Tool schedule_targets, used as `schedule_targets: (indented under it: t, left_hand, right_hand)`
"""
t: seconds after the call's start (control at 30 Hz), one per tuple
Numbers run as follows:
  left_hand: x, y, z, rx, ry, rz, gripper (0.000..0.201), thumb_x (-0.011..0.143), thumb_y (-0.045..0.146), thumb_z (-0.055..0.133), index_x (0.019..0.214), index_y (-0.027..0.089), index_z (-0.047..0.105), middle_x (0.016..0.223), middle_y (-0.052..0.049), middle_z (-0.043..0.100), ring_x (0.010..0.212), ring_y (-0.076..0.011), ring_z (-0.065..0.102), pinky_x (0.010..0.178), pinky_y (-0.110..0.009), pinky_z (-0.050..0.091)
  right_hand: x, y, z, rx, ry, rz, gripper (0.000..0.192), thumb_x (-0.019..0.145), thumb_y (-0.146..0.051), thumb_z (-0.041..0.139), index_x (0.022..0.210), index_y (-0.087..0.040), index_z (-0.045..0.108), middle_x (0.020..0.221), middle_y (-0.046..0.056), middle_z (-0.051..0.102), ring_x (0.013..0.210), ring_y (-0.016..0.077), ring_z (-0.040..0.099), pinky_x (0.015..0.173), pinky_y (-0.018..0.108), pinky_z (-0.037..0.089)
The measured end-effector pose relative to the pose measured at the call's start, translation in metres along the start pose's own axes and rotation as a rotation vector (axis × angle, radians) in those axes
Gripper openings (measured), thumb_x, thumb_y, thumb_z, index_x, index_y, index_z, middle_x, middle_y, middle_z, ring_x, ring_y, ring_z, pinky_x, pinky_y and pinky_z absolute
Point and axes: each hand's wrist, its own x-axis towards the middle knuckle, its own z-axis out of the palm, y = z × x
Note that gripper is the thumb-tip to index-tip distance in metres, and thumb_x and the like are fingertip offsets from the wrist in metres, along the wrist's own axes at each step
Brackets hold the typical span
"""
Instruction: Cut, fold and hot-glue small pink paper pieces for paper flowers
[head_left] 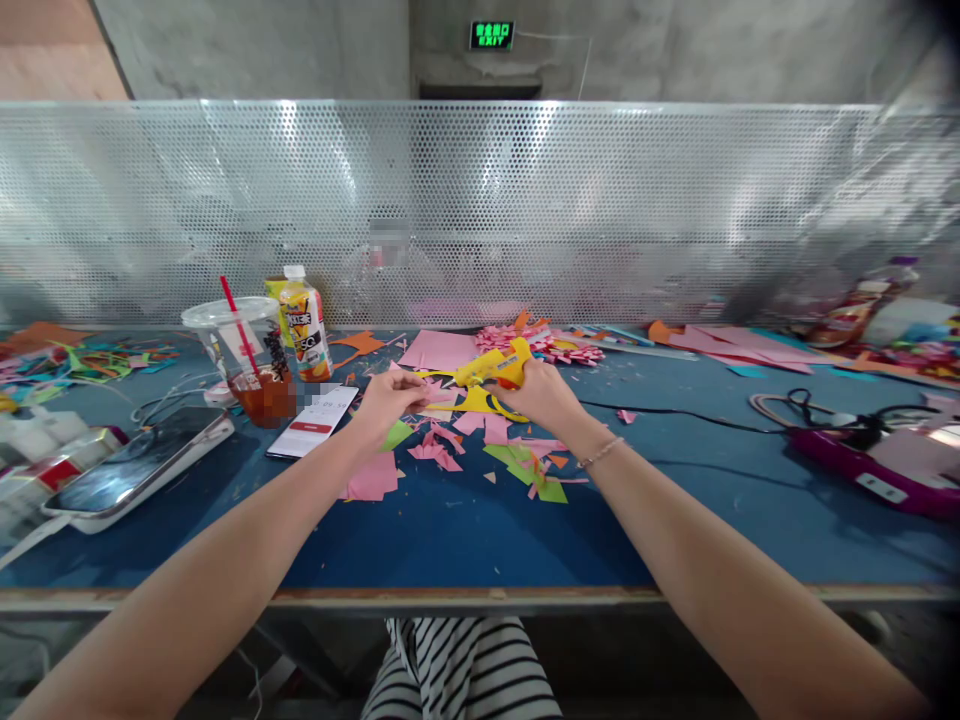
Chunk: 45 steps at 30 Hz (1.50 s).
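My right hand is wrapped around a yellow hot glue gun, whose nozzle points left toward my other hand. The fingertips of my left hand are pinched together just left of the nozzle. Whatever is between them is too small to make out. Pink paper shows right by those fingertips. Below the glue gun lies a flat yellow piece, partly covered by my right hand. Cut pink paper scraps and green paper scraps are scattered in front of both hands.
A phone, a plastic cup with a red straw and a bottle stand left. Behind lie a pink sheet and fringed pink paper. A black cord runs right to a purple power strip.
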Motion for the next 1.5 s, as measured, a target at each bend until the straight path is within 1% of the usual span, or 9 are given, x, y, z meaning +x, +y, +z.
schedule_targets:
  t: [0.07,0.13,0.33,0.43,0.63,0.77,1.0,1.17,1.5]
  left_hand:
    - [-0.001,0.001,0.000,0.006,0.004,0.008,0.010,0.062,0.015,0.067,0.067,0.011,0.059,0.061,-0.003,0.060,0.055,-0.0094,0.057,0.063,-0.027,0.049]
    - [-0.001,0.001,0.001,0.005,0.009,0.018,0.010,0.061,0.015,0.067,0.066,0.012,0.059,0.061,-0.003,0.060,0.055,-0.0093,0.057,0.063,-0.027,0.049]
    - [0.001,0.000,-0.001,0.011,0.009,0.026,0.013,0.059,0.018,0.069,0.066,0.012,0.060,0.063,-0.003,0.061,0.056,-0.0091,0.056,0.062,-0.025,0.048]
    - [0.002,-0.001,-0.002,0.025,0.000,0.037,0.013,0.060,0.019,0.069,0.066,0.013,0.060,0.062,-0.003,0.061,0.056,-0.0093,0.056,0.062,-0.026,0.048]
    - [0.002,-0.002,-0.001,0.012,-0.004,0.034,0.013,0.060,0.018,0.069,0.066,0.012,0.059,0.061,-0.002,0.060,0.055,-0.0093,0.057,0.062,-0.026,0.049]
    - [0.001,-0.001,0.000,0.026,0.000,0.032,0.011,0.061,0.017,0.068,0.067,0.012,0.059,0.061,-0.002,0.060,0.055,-0.0096,0.057,0.063,-0.026,0.049]
    - [-0.001,0.000,0.001,0.029,0.001,0.031,0.011,0.062,0.017,0.068,0.068,0.011,0.060,0.063,-0.003,0.062,0.057,-0.0096,0.058,0.065,-0.027,0.050]
    - [-0.001,0.001,0.000,0.018,-0.019,0.043,0.012,0.062,0.018,0.068,0.067,0.012,0.059,0.061,-0.002,0.061,0.055,-0.0093,0.057,0.063,-0.026,0.049]
    - [0.001,-0.003,-0.001,0.024,-0.036,0.065,0.015,0.060,0.020,0.069,0.068,0.013,0.059,0.060,0.000,0.059,0.055,-0.0098,0.057,0.063,-0.027,0.050]
  right_hand:
    - [0.001,0.000,0.001,0.014,-0.007,0.048,0.057,0.063,-0.059,0.058,0.091,-0.009,0.056,0.083,0.015,0.062,0.080,0.0258,0.059,0.063,0.032,0.045]
    - [0.002,0.000,0.003,0.025,-0.017,0.069,0.057,0.061,-0.059,0.060,0.092,-0.011,0.057,0.084,0.014,0.062,0.081,0.0255,0.060,0.063,0.031,0.045]
    - [0.002,-0.001,0.002,0.051,0.009,0.005,0.032,0.072,-0.038,0.053,0.089,-0.011,0.057,0.082,0.013,0.064,0.078,0.0227,0.060,0.062,0.027,0.043]
    - [0.001,-0.001,0.000,0.081,0.014,0.017,0.028,0.070,-0.032,0.053,0.086,-0.009,0.057,0.077,0.013,0.063,0.074,0.0215,0.060,0.059,0.026,0.043]
    - [0.003,-0.001,-0.002,0.061,-0.031,-0.014,0.022,0.070,-0.029,0.054,0.080,-0.009,0.058,0.072,0.011,0.061,0.067,0.0198,0.059,0.056,0.025,0.041]
    - [0.004,0.000,-0.002,0.063,-0.038,-0.035,0.021,0.072,-0.029,0.053,0.079,-0.010,0.059,0.070,0.010,0.061,0.065,0.0182,0.058,0.054,0.024,0.040]
    - [0.002,-0.003,-0.010,0.070,-0.101,-0.053,0.019,0.071,-0.028,0.053,0.074,-0.011,0.060,0.063,0.007,0.061,0.058,0.0146,0.056,0.048,0.022,0.036]
    - [0.002,-0.003,-0.010,0.101,-0.075,-0.042,0.019,0.071,-0.028,0.053,0.074,-0.011,0.061,0.067,0.008,0.063,0.059,0.0150,0.056,0.050,0.022,0.037]
    - [0.000,-0.003,-0.008,0.148,-0.056,-0.012,0.021,0.067,-0.028,0.054,0.074,-0.010,0.061,0.066,0.008,0.062,0.059,0.0154,0.056,0.049,0.022,0.038]
